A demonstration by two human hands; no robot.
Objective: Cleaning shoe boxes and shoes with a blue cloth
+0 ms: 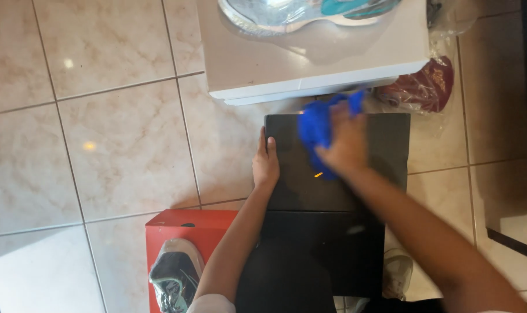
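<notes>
A black shoe box (pixel 385 142) lies flat on the tiled floor in the middle of the view. My left hand (pixel 265 163) rests on its left edge, fingers together and pressed against the box. My right hand (pixel 346 142) presses a bright blue cloth (pixel 317 126) onto the box lid near its far edge; the hand and cloth are blurred by motion. A small orange mark (pixel 318 174) shows on the lid just below the cloth.
A white box (pixel 257 64) with a wrapped light-coloured shoe (pixel 286 14) on it stands beyond the black box. A red box (pixel 159 232) holding a grey shoe (pixel 175 277) sits at lower left. A dark red bagged item (pixel 426 87) lies at upper right.
</notes>
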